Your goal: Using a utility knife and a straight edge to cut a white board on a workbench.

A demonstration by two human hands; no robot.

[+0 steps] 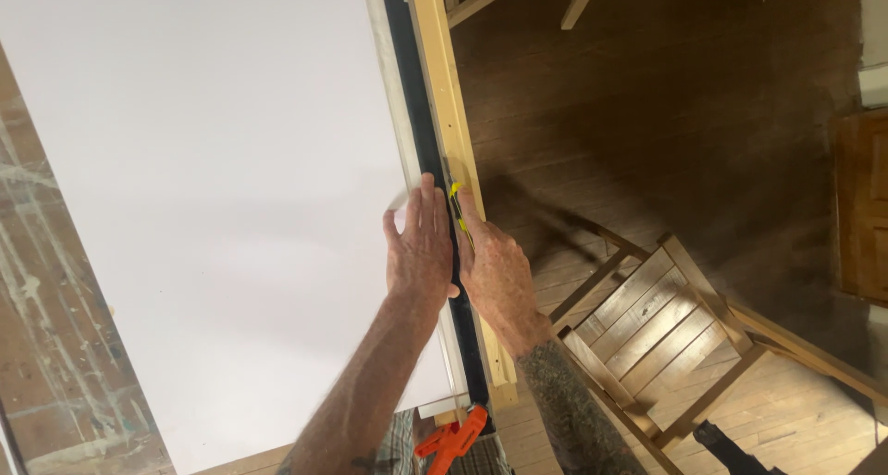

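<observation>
Cutting along a straightedge is the step I read here; largest first: white sheet (203,207) covers most of the bench, its right edge running under a dark straightedge (427,151) with a pale wooden rail (444,86) just beside it; paint-smeared work surface (46,345) shows at left; slatted wooden chair (657,327) stands on the dark plank floor (694,114) to the right, well apart from the sheet. My left hand (421,248) lies flat, fingers together, pressing the sheet's edge and the straightedge; my right hand (495,271) is closed round a yellow-and-black utility knife (458,211), its tip against the straightedge's right side. Judgement: mid-cut; next stroke calls for steady pressure from the flat hand so the guide can't shift, blade kept tight to the guide. Orange clamp (453,438) grips the near end of the stack. No packages, labels or signs visible anywhere.
</observation>
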